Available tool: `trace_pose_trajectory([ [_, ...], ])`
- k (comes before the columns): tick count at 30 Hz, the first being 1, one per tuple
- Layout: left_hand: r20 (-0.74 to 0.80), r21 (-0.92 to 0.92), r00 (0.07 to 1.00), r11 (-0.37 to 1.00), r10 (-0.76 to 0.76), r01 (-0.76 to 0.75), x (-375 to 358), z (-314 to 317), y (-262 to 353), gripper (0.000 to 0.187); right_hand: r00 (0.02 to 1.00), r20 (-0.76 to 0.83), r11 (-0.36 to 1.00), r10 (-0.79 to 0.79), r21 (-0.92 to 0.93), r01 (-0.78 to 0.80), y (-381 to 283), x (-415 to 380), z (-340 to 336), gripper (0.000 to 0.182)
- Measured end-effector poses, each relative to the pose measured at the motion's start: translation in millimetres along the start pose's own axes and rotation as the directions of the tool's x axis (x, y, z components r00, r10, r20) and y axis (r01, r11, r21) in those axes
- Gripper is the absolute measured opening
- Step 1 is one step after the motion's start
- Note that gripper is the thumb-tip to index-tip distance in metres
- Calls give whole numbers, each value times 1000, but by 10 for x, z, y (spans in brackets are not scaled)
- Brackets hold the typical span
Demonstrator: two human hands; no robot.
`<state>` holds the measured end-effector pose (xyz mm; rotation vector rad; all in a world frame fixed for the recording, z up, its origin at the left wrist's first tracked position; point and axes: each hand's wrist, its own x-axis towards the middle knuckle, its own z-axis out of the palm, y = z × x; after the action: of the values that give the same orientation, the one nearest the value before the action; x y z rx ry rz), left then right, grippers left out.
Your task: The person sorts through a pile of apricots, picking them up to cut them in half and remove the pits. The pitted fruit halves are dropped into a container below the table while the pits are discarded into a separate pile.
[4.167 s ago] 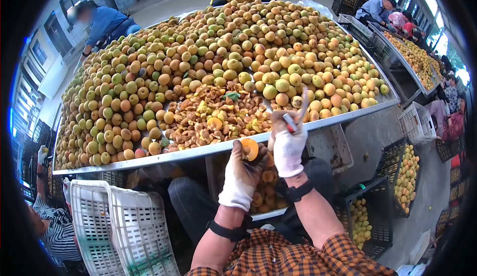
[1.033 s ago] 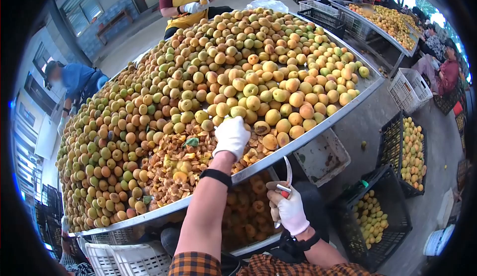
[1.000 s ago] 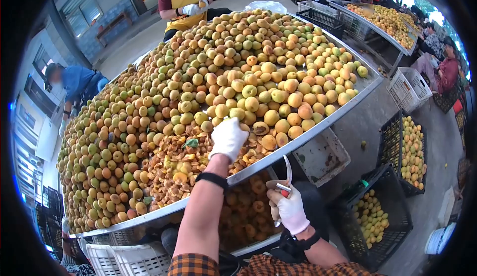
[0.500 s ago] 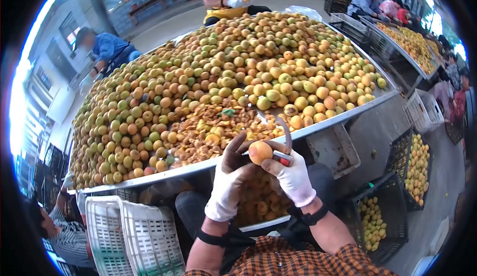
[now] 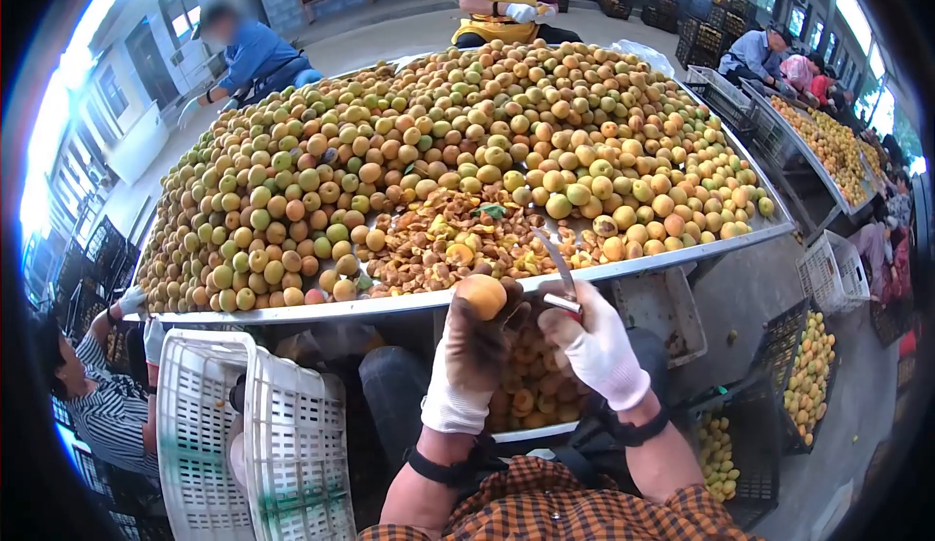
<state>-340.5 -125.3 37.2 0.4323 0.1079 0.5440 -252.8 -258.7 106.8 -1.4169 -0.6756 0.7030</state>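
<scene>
Apricot [image 5: 481,297] is up in my left hand [image 5: 466,361], near the front edge of the table [image 5: 390,305], going by the head view. A moment ago both my hands were on it; now they've come apart. Left fingers are curled around the fruit, spread about its width. My right hand [image 5: 602,348] has its fingers wrapped tight on a curved knife [image 5: 563,303], blade pointing away from me.

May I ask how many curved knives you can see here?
1: the curved knife is in the right hand, its blade pointing away from the wearer. Others may be hidden or too small to tell.
</scene>
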Motion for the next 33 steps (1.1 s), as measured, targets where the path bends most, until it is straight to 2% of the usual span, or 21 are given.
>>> trace_pose_trajectory([
  [1,35,-134,999,991,-14,19,4,-14,8,57,999,8,997,-45,-70,46,27,-12,-2,33],
  [2,27,-135,1000,991,-4,8,-8,-11,11,57,996,18,986,-90,-137,91,65,-29,13,31],
  [4,-5,-174,1000,984,-24,23,-29,8,-12,59,952,103,853,-289,-424,305,137,-72,74,28],
  [6,3,-228,999,973,-49,48,-46,18,-56,60,933,89,782,-350,-521,343,175,-97,172,26],
  [8,25,-255,998,965,-65,69,-87,65,-80,63,940,61,776,-336,-548,313,252,-94,215,26],
  [12,1,-89,1000,996,-21,21,-146,111,-119,68,933,72,757,-353,-565,330,313,-86,270,25],
  [15,-54,-75,999,997,-3,-1,-153,142,-155,69,946,58,773,-319,-561,295,334,-87,299,23],
  [19,-51,-122,999,993,-16,10,-156,149,-213,68,912,6,736,-411,-588,336,456,-85,322,22],
  [21,-80,-63,997,998,8,-13,-161,169,-229,67,904,-17,734,-426,-591,335,484,-88,333,21],
  [23,-87,-64,996,998,-2,-3,-188,169,-237,67,926,-44,747,-375,-606,274,480,-99,342,20],
  [30,-90,-42,995,999,-33,29,-194,87,-269,67,942,-8,751,-336,-606,263,535,-104,280,23],
  [31,-93,-40,995,999,-34,30,-198,89,-244,67,963,13,773,-270,-594,224,483,-113,258,23],
  [32,-75,91,997,996,-3,9,-204,105,-198,68,979,33,791,-202,-583,183,442,-123,228,24],
  [33,-51,219,998,976,27,-15,-209,118,-144,70,979,32,792,-200,-583,181,423,-130,185,24],
])
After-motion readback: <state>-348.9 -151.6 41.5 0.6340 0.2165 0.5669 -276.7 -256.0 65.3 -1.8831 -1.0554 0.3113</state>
